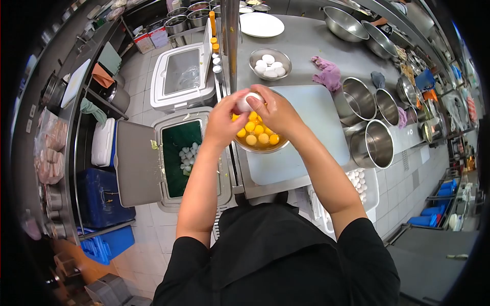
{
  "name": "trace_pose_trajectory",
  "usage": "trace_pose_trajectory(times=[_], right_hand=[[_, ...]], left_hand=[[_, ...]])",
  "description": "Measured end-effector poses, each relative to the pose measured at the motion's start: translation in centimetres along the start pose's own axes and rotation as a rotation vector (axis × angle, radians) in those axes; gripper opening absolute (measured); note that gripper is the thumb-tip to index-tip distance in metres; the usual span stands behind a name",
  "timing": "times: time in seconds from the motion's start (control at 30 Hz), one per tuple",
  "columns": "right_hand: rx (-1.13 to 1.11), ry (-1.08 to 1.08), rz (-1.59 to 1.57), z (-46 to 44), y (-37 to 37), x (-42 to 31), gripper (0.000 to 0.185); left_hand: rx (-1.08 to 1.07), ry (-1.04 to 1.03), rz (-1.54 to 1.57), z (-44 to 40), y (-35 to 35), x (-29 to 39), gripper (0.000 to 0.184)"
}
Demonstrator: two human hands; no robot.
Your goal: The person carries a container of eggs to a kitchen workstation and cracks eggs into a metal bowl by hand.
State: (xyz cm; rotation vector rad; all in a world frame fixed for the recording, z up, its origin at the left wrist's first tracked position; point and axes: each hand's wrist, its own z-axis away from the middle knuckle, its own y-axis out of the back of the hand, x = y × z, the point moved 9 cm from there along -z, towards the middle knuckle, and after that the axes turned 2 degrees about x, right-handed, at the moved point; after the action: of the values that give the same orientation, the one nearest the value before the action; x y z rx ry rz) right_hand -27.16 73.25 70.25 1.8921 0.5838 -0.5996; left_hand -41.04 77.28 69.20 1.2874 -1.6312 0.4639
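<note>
Between both my hands is a white egg (248, 102), held above a metal bowl (265, 151) of several raw yolks (259, 129). My left hand (224, 121) grips the egg from the left, and my right hand (278, 113) has its fingers curled round it from the right. Whether the shell is cracked I cannot tell. Behind my hands, a smaller steel bowl (252, 62) holds several whole white eggs (270, 65). The yolk bowl stands at the left edge of a pale cutting board (311, 148).
Left of the counter stands an open bin (171, 133) with eggshells (189, 155) inside. Behind it is an open white cooler (162, 84). Steel pots (356, 102) and a purple cloth (326, 73) lie right of the board. A tray of eggs (371, 191) sits low at right.
</note>
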Motion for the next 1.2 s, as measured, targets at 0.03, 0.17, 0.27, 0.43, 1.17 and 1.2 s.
trace_pose_trajectory(times=[0.03, 0.17, 0.27, 0.43, 1.17, 1.2], right_hand=[[-0.012, -0.023, -0.047, 0.1, 0.0, -0.6, 0.057], [-0.013, -0.095, -0.231, 4.7, 2.3, 1.6, 0.052], [0.100, -0.183, -0.234, 9.8, 3.9, 3.1, 0.038], [0.239, -0.497, -0.275, 20.5, 6.4, 8.9, 0.027], [-0.011, -1.565, 0.519, 55.3, 13.5, 47.9, 0.034], [-0.045, -1.523, 0.621, 55.2, 13.3, 47.9, 0.027]], left_hand=[[0.040, 0.000, 0.006, 0.1, 2.1, 0.0, 0.052], [0.080, 0.145, -0.328, 3.6, 7.4, -5.4, 0.056], [-0.057, 0.513, -0.262, 7.8, 11.6, -13.2, 0.071], [0.200, 0.411, -0.327, 5.7, 15.4, -11.0, 0.057], [-1.406, -0.140, -0.458, 26.0, -64.9, -7.6, 0.051], [-1.422, -0.127, -0.456, 26.9, -66.2, -8.5, 0.051]])
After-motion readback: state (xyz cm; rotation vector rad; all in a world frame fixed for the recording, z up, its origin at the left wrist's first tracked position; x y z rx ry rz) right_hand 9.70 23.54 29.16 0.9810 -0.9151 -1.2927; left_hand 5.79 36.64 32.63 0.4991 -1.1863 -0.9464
